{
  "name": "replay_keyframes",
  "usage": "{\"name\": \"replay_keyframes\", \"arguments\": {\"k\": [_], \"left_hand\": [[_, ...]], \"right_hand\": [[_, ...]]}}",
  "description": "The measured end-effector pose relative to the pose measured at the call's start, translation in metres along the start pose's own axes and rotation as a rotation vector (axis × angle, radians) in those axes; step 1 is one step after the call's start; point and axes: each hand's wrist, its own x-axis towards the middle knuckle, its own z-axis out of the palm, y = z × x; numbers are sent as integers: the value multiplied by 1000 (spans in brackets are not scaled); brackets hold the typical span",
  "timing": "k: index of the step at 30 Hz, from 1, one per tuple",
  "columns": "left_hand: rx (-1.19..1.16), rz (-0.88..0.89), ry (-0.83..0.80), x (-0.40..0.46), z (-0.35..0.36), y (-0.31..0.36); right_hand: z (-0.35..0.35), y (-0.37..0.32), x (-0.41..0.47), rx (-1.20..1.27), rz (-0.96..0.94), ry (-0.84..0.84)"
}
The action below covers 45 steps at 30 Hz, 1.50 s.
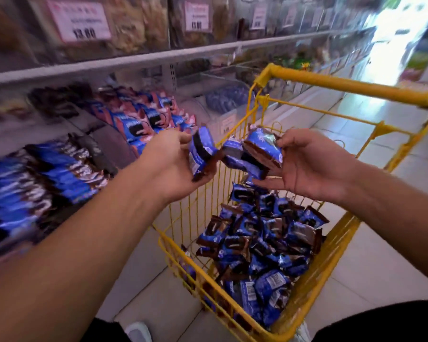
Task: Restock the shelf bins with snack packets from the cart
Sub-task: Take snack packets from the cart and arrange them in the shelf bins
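Both bare forearms reach forward from the bottom edge, converging toward the middle. The left arm runs from 7 o'clock up toward 1 o'clock, its left hand (169,166) seen from the back, fingers curled around a snack packet (201,151). The right arm enters from 4 o'clock; the right hand (307,166) is palm-up, thumb on top, cradling several snack packets (255,151).

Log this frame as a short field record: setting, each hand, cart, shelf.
setting: shop aisle, shelf to the left, blurred
left hand: grips one blue packet
right hand: holds a bunch of blue packets above the cart
cart: yellow wire, heap of blue packets inside
shelf bins: hold blue packets; next bin pink and blue ones
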Motion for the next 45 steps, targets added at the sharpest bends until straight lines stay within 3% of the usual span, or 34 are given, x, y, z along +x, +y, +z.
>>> {"name": "replay_keyframes", "arguments": {"k": [2,7,12,17,22,25,28,31,34,37,39,45], "left_hand": [[-45,5,-22,-4,-6,4],[137,120,-137,-13,-11,3],[99,177,-13,-8,-18,8],[11,258,133,-4,-32,26],[66,234,35,-12,-37,25],[103,287,105,-14,-38,21],[278,398,194,-21,-41,32],[450,762,418,-39,-68,71],[978,1050,670,-73,-116,102],[1528,855,669,-97,-157,106],[1739,706,616,-102,-169,104],[1806,552,466,-92,-164,92]], "right_hand": [[13,1,3,62,-30,13],[42,10,13,129,-70,38],[55,15,32,-43,-152,139],[63,17,45,36,-310,248],[80,25,55,-222,-429,357],[84,31,57,-326,-441,338],[83,35,56,-311,-420,258],[80,36,53,-298,-377,162],[83,41,52,-519,-393,61],[103,42,60,-699,-472,-29],[125,40,72,-735,-511,-120],[166,21,115,-1161,-545,-257]]}}
